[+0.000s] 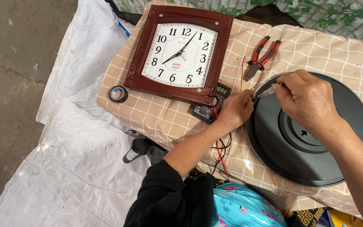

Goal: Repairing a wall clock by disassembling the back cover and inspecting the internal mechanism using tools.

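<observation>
Right of centre in the frame: right hand [305, 98] closed around the clear handle of a small screwdriver [264, 93], fingers pinched on it, shaft pointing left across the rim of a large round dark grey disc [316, 168] lying flat on the desk [156, 109]. Just left of that, left hand [234, 111] curled at the disc's edge, fingertips pressed together at the screwdriver's tip; whether anything small sits between them, cannot tell. Disc filling the right and lower right of the frame, with a raised round hub at its middle.

Upper centre: square wall clock [180, 54] with a dark red-brown frame and white face, lying face up on the checked beige cloth. Beneath its lower right corner, partly covered, a black multimeter [209, 110], red and black leads [221, 153] trailing down toward the lower edge. Above the hands, red-handled pliers [261, 57]. Left of the clock, near the cloth's edge, a roll of black tape [118, 93]. White plastic sheeting [76, 168] across the left of the frame.
</observation>
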